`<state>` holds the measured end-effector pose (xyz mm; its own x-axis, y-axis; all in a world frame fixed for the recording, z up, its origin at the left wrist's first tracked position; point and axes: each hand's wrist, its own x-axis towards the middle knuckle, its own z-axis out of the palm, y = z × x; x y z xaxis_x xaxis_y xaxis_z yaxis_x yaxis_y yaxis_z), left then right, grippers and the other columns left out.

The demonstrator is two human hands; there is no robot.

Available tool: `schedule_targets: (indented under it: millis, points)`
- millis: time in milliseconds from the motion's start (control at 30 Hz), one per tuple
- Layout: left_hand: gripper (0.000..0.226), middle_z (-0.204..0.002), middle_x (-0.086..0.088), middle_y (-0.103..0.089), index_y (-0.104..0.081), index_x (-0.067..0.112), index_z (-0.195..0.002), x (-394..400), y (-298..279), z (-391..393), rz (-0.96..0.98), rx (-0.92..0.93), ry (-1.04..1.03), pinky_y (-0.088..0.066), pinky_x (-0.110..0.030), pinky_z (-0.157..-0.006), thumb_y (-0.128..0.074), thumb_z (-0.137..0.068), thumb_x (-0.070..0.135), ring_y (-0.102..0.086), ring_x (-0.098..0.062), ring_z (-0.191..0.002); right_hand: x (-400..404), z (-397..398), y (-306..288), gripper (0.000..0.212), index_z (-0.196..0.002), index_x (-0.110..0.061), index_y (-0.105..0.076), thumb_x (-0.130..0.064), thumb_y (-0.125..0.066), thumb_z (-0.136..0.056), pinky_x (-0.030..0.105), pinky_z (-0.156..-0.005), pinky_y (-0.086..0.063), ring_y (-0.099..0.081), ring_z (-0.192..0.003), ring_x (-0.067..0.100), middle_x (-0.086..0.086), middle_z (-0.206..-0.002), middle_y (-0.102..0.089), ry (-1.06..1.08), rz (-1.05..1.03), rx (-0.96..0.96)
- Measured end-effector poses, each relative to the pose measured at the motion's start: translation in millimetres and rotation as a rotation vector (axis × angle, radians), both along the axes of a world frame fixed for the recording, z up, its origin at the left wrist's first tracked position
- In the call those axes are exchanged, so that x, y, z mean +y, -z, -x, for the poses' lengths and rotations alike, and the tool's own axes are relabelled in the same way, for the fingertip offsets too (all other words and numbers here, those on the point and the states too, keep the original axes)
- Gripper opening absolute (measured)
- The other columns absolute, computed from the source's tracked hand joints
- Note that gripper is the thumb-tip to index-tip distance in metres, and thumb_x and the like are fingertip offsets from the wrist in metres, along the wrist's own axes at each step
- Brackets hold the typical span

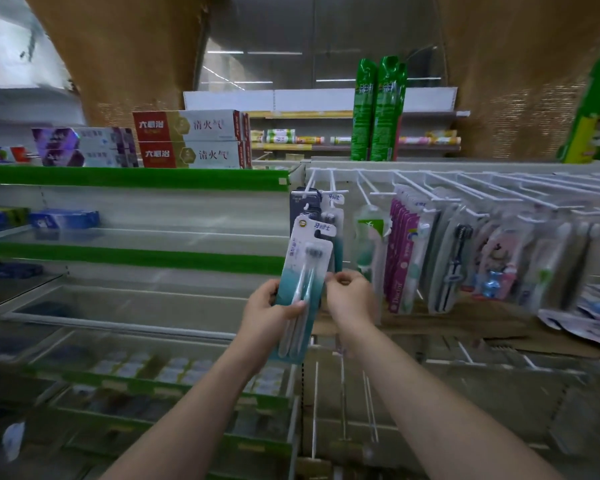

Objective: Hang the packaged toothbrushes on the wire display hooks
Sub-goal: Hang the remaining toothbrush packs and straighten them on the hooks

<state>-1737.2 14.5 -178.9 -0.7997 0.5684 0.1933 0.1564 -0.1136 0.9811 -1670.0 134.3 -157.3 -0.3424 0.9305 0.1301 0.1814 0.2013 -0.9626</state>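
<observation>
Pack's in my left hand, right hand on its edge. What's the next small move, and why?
Probably lift the teal toothbrush pack up toward the leftmost wire hook and line up its hang hole. The left hand grips the pack low, the right hand pinches its right edge, and its top sits below the hook tip, in front of packs already hanging there.

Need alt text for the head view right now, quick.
Left hand grips a teal toothbrush pack below the white wire hooks; right hand pinches its right edge. More packs hang to the right.
</observation>
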Motion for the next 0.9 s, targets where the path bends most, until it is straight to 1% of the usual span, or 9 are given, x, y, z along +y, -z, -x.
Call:
schedule_targets:
  millis: [67,167,267,367,467,500,633,733,900]
  points:
    - [0.029,-0.101,-0.005,-0.075,-0.067,0.015,-0.110,4,-1,-9,0.007,0.010,0.051,-0.059,-0.028,-0.076,-0.074,-0.086,-0.001,-0.072,-0.020,-0.094,1,-12,0,0.012,-0.101,-0.023,-0.066,-0.033,-0.061,-0.098,0.021,-0.059,-0.035,-0.056,-0.078,0.010,-0.005,-0.096,-0.066,-0.003,0.007,-0.002]
    - [0.027,-0.098,-0.002,-0.075,-0.067,0.017,-0.107,11,-5,-18,-0.008,0.035,0.079,-0.056,-0.021,-0.068,-0.074,-0.087,0.001,-0.071,-0.017,-0.090,2,-27,2,0.012,-0.103,-0.021,-0.067,-0.029,-0.060,-0.098,0.027,-0.074,-0.042,-0.057,-0.085,0.015,-0.004,-0.096,-0.064,0.012,-0.020,-0.006]
    - [0.025,-0.101,-0.001,-0.074,-0.065,0.019,-0.110,17,-12,-26,-0.021,0.035,0.087,-0.054,-0.021,-0.068,-0.073,-0.090,0.006,-0.071,-0.016,-0.093,3,-36,2,0.013,-0.102,-0.020,-0.068,-0.029,-0.060,-0.097,0.029,-0.078,-0.043,-0.059,-0.091,0.018,-0.004,-0.095,-0.065,0.031,-0.024,-0.007]
    - [0.023,-0.102,-0.001,-0.074,-0.065,0.018,-0.112,21,-18,-31,-0.052,0.017,0.090,-0.054,-0.024,-0.069,-0.071,-0.092,0.009,-0.072,-0.016,-0.094,4,-42,3,0.017,-0.099,-0.019,-0.069,-0.033,-0.060,-0.097,0.031,-0.075,-0.047,-0.064,-0.090,0.020,-0.001,-0.096,-0.070,0.039,-0.021,-0.004]
    - [0.023,-0.104,-0.002,-0.073,-0.063,0.016,-0.114,25,-22,-33,-0.074,0.009,0.078,-0.055,-0.025,-0.070,-0.070,-0.093,0.009,-0.072,-0.016,-0.094,4,-48,1,0.016,-0.093,-0.021,-0.065,-0.035,-0.059,-0.099,0.028,-0.064,-0.041,-0.062,-0.081,0.017,-0.002,-0.090,-0.068,0.041,-0.027,0.019]
    - [0.023,-0.105,-0.002,-0.073,-0.063,0.016,-0.115,27,-23,-34,-0.072,0.006,0.076,-0.056,-0.026,-0.070,-0.069,-0.094,0.010,-0.072,-0.016,-0.095,4,-49,0,0.015,-0.093,-0.022,-0.064,-0.035,-0.058,-0.099,0.027,-0.062,-0.040,-0.061,-0.080,0.015,-0.003,-0.089,-0.067,0.039,-0.035,0.023]
    - [0.023,-0.107,0.000,-0.073,-0.062,0.018,-0.118,35,-25,-33,-0.076,0.000,0.070,-0.055,-0.023,-0.067,-0.067,-0.096,0.012,-0.071,-0.013,-0.095,5,-52,-2,0.017,-0.093,-0.022,-0.065,-0.036,-0.057,-0.100,0.032,-0.069,-0.049,-0.063,-0.080,0.016,-0.002,-0.087,-0.067,0.013,-0.036,0.055]
    - [0.023,-0.109,0.000,-0.072,-0.061,0.019,-0.119,43,-23,-31,-0.072,0.000,0.058,-0.056,-0.027,-0.072,-0.066,-0.097,0.013,-0.070,-0.014,-0.099,9,-52,-1,0.019,-0.095,-0.021,-0.066,-0.037,-0.058,-0.100,0.036,-0.075,-0.054,-0.064,-0.082,0.018,-0.002,-0.087,-0.068,-0.002,-0.034,0.073]
    - [0.025,-0.110,0.000,-0.071,-0.059,0.019,-0.121,57,-21,-27,-0.116,-0.011,0.014,-0.056,-0.024,-0.071,-0.064,-0.098,0.011,-0.070,-0.012,-0.098,14,-53,1,0.018,-0.096,-0.021,-0.067,-0.036,-0.058,-0.100,0.029,-0.068,-0.049,-0.063,-0.081,0.014,-0.004,-0.087,-0.067,-0.017,-0.054,0.080]
